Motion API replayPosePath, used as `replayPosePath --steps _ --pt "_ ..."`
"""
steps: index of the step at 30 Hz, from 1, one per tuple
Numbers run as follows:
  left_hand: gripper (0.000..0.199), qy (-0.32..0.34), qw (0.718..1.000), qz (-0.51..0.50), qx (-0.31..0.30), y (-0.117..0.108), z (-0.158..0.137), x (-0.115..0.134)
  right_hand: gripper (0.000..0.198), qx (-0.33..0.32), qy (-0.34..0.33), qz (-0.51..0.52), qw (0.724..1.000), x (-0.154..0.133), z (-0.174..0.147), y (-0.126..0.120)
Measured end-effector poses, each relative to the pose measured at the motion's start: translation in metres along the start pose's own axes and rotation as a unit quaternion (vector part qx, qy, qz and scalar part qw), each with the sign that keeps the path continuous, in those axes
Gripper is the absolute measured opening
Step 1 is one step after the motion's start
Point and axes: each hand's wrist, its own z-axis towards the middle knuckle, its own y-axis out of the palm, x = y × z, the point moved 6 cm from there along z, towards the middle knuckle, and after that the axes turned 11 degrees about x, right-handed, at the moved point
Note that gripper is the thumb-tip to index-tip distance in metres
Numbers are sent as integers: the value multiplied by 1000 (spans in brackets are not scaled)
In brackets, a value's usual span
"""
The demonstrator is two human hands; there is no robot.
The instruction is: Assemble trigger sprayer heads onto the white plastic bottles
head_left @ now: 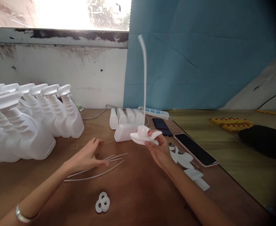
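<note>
My right hand (pixel 160 150) grips a white spray nozzle head (pixel 140 138), turned upside down over the table. A long, slightly bent dip tube (pixel 145 78) stands up out of its collar. My left hand (pixel 87 157) is held over several thin white tubes (pixel 97 175) on the tabletop, thumb and fingers apart, with nothing in it. Whether the thumb touches a tube I cannot tell. Closer to me lie several white ring washers (pixel 105 204), partly overlapping. More white spray-head parts (pixel 182 160) are scattered to the right of my right forearm.
Rows of white spray bottles (pixel 69 119) stand at the left. Several white bottles without visible heads (pixel 126 131) lie at the back middle. Behind are a power strip (pixel 157 112), a dark phone (pixel 162 126) and a pink-edged phone (pixel 195 149) near the table's right edge.
</note>
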Motion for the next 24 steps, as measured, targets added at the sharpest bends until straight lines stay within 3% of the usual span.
replayPosePath --steps 5,9,14,16,19,21,24 --pt "76 4 988 -85 132 21 48 20 32 -37 -16 -14 999 -13 1 3" --pt "50 7 975 -122 188 33 65 32 29 -45 -54 -5 998 -17 -1 2" --pt "45 -24 952 -145 268 1 45 19 30 -47 -94 -37 994 -17 -2 -1" --pt "42 -58 916 -216 333 -23 30 1 30 -31 -96 -46 994 -19 -2 -3" --pt "33 -120 830 -336 428 -52 9 -36 33 10 -79 -57 995 -21 1 -7" --pt "32 -155 788 -376 462 -60 -2 -56 40 40 -61 -46 996 -23 4 -10" --pt "28 -219 731 -438 474 -53 -13 -78 37 86 -67 -17 994 -27 12 -19"
